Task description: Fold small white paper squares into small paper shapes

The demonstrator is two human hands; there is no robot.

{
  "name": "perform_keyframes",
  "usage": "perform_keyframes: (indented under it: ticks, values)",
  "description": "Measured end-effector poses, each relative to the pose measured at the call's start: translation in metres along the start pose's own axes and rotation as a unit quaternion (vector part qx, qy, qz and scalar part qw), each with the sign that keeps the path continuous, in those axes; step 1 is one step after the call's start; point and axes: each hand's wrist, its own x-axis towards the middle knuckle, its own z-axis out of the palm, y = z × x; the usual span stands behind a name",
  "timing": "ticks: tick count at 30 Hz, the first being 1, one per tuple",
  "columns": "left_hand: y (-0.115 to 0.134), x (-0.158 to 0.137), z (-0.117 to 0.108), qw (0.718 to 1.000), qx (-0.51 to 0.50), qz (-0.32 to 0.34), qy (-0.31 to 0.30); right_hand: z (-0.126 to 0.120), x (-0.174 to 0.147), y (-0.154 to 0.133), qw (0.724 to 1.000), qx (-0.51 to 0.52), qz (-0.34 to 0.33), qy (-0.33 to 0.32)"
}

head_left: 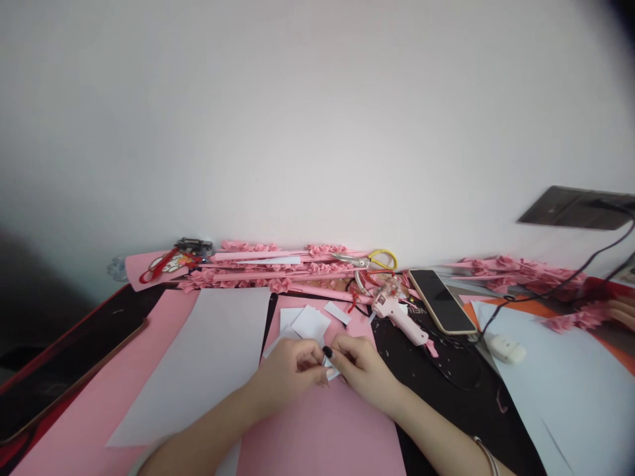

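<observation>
Between my hands is a small piece of white paper [333, 373], mostly covered by the fingers. My left hand [292, 367] pinches it from the left side. My right hand [364, 367] pinches it from the right, the dark-nailed thumb lying on top. Just beyond the fingers, several small white paper squares [311, 322] overlap on a pink sheet [322, 430], and a narrow white strip [338, 313] lies beside them. How the held paper is folded cannot be made out.
A pink glue gun [403, 320], yellow-handled scissors [381, 259] and a phone [441, 303] lie beyond my right hand. Pink paper flower stems [238, 274] line the wall. White sheets [198, 370] flank both sides. At the far right another person's hand [622, 309] is near pink flowers.
</observation>
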Motion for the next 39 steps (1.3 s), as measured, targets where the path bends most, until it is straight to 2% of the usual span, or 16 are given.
perform_keyframes:
  ticks: [12,19,24,32,39]
  values:
    - [-0.0018,0.0007,0.0007,1.0,-0.011,0.0,0.008,0.0011,-0.0011,0.0017,1.0,-0.009,-0.007,-0.011]
    - [-0.0028,0.0021,0.0007,0.994,-0.104,-0.006,-0.043,0.0025,0.0001,0.003,0.997,0.062,0.029,0.046]
    - [-0.005,0.0033,-0.0005,0.989,-0.135,-0.019,-0.064,0.0028,0.0006,0.005,0.995,0.048,0.028,0.077]
    - [-0.0036,0.0016,-0.0003,0.991,-0.124,0.001,-0.057,0.0028,0.0,0.0059,0.998,0.012,0.016,0.053]
    - [0.0018,-0.0022,0.0018,0.998,-0.036,0.025,-0.051,0.0008,0.0009,0.0007,0.999,0.029,0.031,0.002]
